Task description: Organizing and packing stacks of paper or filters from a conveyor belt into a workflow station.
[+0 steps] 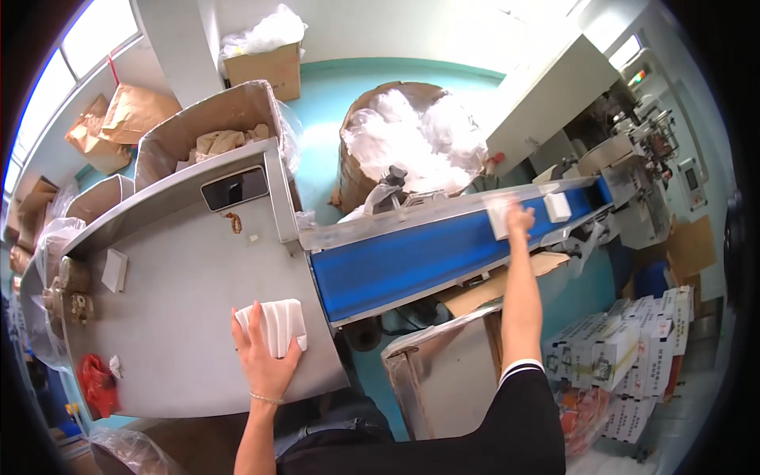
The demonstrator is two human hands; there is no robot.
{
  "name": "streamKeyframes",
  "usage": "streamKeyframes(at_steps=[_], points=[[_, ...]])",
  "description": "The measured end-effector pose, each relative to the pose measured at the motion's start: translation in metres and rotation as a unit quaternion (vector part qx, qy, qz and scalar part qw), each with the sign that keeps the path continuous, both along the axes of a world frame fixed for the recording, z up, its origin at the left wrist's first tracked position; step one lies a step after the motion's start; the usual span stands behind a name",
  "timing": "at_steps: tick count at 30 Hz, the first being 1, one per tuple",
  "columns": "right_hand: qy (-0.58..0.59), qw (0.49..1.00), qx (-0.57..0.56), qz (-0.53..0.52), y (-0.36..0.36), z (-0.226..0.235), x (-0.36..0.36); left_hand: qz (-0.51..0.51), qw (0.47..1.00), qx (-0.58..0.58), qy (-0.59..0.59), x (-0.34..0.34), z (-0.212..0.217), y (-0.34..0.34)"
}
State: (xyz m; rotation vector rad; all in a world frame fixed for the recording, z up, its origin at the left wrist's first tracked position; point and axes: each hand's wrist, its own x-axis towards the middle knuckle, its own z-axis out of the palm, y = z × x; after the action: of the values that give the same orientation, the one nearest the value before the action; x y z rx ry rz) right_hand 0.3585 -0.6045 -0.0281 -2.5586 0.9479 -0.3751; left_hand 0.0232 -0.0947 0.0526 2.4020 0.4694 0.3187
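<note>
A white stack (283, 328) lies on the metal table (182, 317), grasped between the left hand's (267, 366) fingers and thumb. At right, the right hand (518, 222) is at a white pack (498, 218) on the blue belt (412, 257) (blurred; whether its fingers grip cannot be told). A phone (235, 188) lies near the table's far edge.

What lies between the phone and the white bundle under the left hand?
In the head view, a small brown object and a small white piece lie there on the grey tabletop.
</note>
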Motion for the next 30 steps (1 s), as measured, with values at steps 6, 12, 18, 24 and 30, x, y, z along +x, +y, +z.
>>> streamKeyframes(at_steps=[6, 12, 18, 24, 30], points=[[-0.247, 0.908, 0.304, -0.146, -0.018, -0.015, 0.002, -0.012, 1.0, -0.003, 0.006, -0.003, 0.004, 0.008], [-0.254, 0.886, 0.386, 0.026, 0.114, 0.039, -0.057, 0.023, 0.999, 0.01, 0.022, -0.002, 0.011, 0.008], [0.186, 0.774, 0.457, 0.397, 0.344, 0.066, -0.259, -0.004, 0.998, -0.055, -0.015, -0.004, 0.016, 0.001], [0.096, 0.735, 0.556, 0.375, 0.399, 0.052, -0.278, 0.082, 0.902, -0.423, 0.017, -0.022, -0.005, 0.029], [0.143, 0.708, 0.641, 0.259, 0.396, 0.06, -0.305, 0.066, 0.935, -0.349, -0.003, -0.028, -0.024, 0.038]])
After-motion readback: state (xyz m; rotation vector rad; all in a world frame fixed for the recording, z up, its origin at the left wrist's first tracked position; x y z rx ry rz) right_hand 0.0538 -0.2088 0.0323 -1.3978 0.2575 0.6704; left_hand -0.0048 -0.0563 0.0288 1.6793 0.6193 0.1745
